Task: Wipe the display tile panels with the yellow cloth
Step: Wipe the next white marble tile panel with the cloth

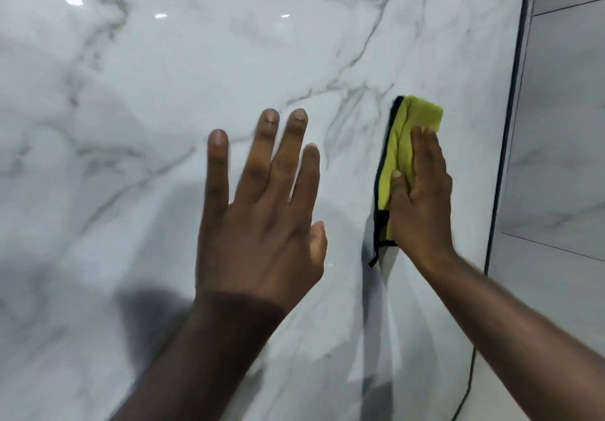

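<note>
cloth [397, 145], yellow with dark trim [376, 224], is folded into a long pad and lies flat against the marble-look panel [196, 60], near its right edge and just left of the dark seam [510, 126] before the next panel [563, 126]. right hand [420, 198] covers the cloth's lower right part, fingers straight and together, thumb laid across the fabric, pressing it to the surface, not gripping. left hand [258, 221] is up in front of the panel, well left of the cloth, fingers straight and spread, holding nothing. it is blurred, so cannot tell if it touches the panel. handling guess: cloth looks soft, light and floppy, with a loose bit of trim hanging off the bottom corner, so it would likely bunch if pinched at an edge. best hold is a flat palm over the middle of the fold. panel looks hard, glossy and slick, with lights reflecting on it, so the cloth should glide easily and needs a steady push to stay under the hand.
</note>
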A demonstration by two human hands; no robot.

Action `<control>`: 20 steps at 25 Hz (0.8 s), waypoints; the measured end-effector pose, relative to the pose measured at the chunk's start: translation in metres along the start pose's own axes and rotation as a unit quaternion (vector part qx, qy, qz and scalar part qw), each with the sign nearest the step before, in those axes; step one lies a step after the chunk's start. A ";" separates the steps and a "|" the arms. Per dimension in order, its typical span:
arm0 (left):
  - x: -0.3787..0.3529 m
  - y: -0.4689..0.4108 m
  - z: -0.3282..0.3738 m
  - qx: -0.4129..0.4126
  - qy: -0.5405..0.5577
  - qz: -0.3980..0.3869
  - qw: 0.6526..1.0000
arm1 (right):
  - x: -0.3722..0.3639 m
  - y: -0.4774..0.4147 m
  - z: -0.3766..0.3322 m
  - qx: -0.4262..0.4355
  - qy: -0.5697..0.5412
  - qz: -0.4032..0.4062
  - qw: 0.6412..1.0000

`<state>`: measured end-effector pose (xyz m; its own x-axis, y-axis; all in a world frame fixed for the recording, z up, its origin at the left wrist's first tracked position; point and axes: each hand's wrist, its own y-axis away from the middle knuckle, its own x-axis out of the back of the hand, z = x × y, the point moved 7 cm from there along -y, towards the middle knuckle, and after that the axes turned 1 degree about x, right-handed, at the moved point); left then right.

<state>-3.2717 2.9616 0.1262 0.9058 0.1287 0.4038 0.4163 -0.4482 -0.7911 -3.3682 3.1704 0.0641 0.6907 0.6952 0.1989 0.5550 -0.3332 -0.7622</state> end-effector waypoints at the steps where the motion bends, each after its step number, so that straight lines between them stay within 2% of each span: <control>1: -0.007 -0.007 0.012 0.002 -0.006 0.005 1.000 | -0.004 0.003 0.015 -0.015 -0.008 0.002 1.000; 4: -0.023 -0.035 0.046 -0.001 -0.008 0.043 0.999 | 0.005 -0.020 0.026 0.124 0.020 -0.022 0.992; 5: -0.029 -0.044 0.054 0.002 -0.009 0.039 0.999 | 0.013 -0.042 0.036 0.147 0.040 -0.018 0.988; 6: -0.036 -0.055 0.065 0.006 -0.014 0.027 1.000 | 0.019 -0.067 0.058 0.124 0.048 -0.002 0.991; 8: -0.051 -0.074 0.087 0.011 -0.024 0.009 1.000 | 0.027 -0.095 0.118 -0.007 0.015 0.015 1.000; 9: -0.058 -0.082 0.098 0.014 -0.031 0.005 0.999 | 0.026 -0.095 0.140 -0.038 -0.002 0.007 0.999; 10: -0.066 -0.091 0.108 0.012 -0.039 -0.001 0.999 | 0.026 -0.093 0.146 -0.008 -0.001 -0.003 1.000; 13: -0.086 -0.121 0.138 -0.002 -0.043 -0.012 0.999 | 0.036 -0.124 0.139 0.163 0.027 -0.029 0.986; 14: -0.093 -0.130 0.147 -0.008 -0.042 -0.014 0.999 | 0.040 -0.150 0.148 0.173 0.037 -0.019 0.984; 15: -0.101 -0.140 0.157 -0.013 -0.043 -0.016 0.999 | 0.045 -0.176 0.170 0.130 0.031 0.002 0.991; 17: -0.114 -0.158 0.179 -0.029 -0.042 -0.016 0.999 | 0.047 -0.203 0.230 -0.052 0.004 0.024 0.998; 18: -0.120 -0.167 0.189 -0.040 -0.040 -0.020 0.998 | 0.047 -0.201 0.244 -0.079 0.007 0.022 0.997; 19: -0.126 -0.176 0.197 -0.053 -0.040 -0.023 0.998 | 0.047 -0.197 0.243 -0.028 0.016 0.022 0.999; 20: -0.133 -0.186 0.205 -0.061 -0.041 -0.022 0.997 | 0.048 -0.197 0.238 0.057 0.027 0.018 0.998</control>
<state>-3.4537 3.2091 0.1252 0.8922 0.2201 0.3944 0.4478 -0.5442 -0.7094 -3.5546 3.4206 0.0770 0.7348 0.6478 0.2009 0.4752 -0.2803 -0.8341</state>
